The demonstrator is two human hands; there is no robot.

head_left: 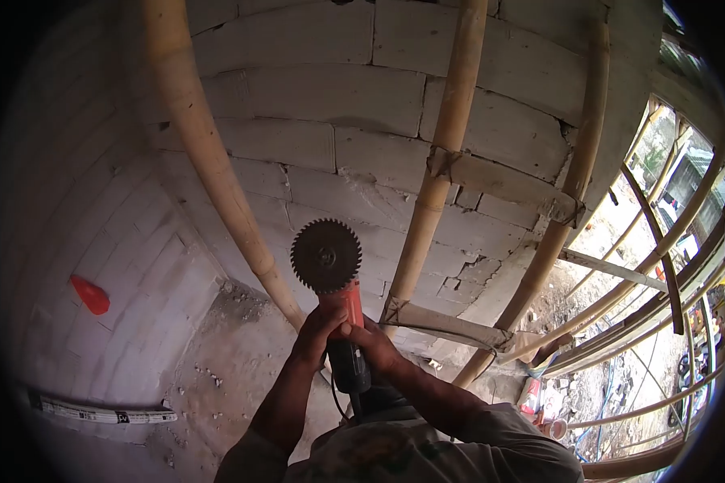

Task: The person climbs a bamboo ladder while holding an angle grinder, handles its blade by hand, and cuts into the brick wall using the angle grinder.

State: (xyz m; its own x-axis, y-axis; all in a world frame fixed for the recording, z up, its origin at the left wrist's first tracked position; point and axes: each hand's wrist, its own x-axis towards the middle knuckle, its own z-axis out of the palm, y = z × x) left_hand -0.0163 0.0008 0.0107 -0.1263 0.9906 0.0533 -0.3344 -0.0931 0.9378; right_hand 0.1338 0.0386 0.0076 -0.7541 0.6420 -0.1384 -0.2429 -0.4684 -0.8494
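Observation:
Both my hands are wrapped round an angle grinder (351, 366) with a red head and a dark body. A round toothed saw blade (326, 255) is fitted at its top and points away from me, towards the block wall. My left hand (321, 332) grips the grinder from the left, just below the blade. My right hand (370, 342) closes on it from the right, the fingers of both hands meeting on the red part. A cable (337, 401) runs down from the tool's lower end. Whether the blade is turning cannot be told.
A bamboo ladder (431, 209) with flat wooden rungs leans on the block wall (330, 92), and another bamboo pole (209, 153) stands left. A red object (90, 295) is at the left wall. Rubble lies on the floor (225, 370). Bamboo poles (620, 310) cross the opening at right.

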